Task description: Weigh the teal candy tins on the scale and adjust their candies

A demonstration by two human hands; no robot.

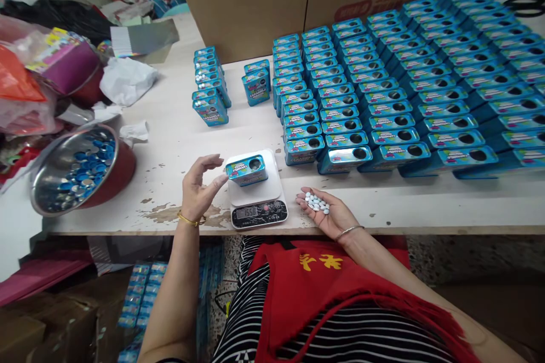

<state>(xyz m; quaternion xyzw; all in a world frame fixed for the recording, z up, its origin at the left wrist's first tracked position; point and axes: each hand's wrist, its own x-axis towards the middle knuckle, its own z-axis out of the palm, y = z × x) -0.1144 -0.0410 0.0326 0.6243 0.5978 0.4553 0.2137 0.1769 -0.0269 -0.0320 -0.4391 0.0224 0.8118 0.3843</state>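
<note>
A blue candy tin (246,171) with a round hole in its top stands on a white digital kitchen scale (255,195). Just left of the tin is my left hand (200,184), fingers apart and curved; its thumb tip is at the tin's left end, and I cannot tell whether it touches. My right hand (334,218) lies palm up over the table's front edge, right of the scale. Cupped in its palm is a small heap of white candies (316,202). Digits show on the scale's display (247,213).
Rows of open blue tins (340,110) fill the table's right side. Further back stand a short row of tins (210,109) with white candies at their holes and a pair of tins (256,88). A metal bowl (120,167) of blue caps sits left. A cardboard box (247,5) rises behind.
</note>
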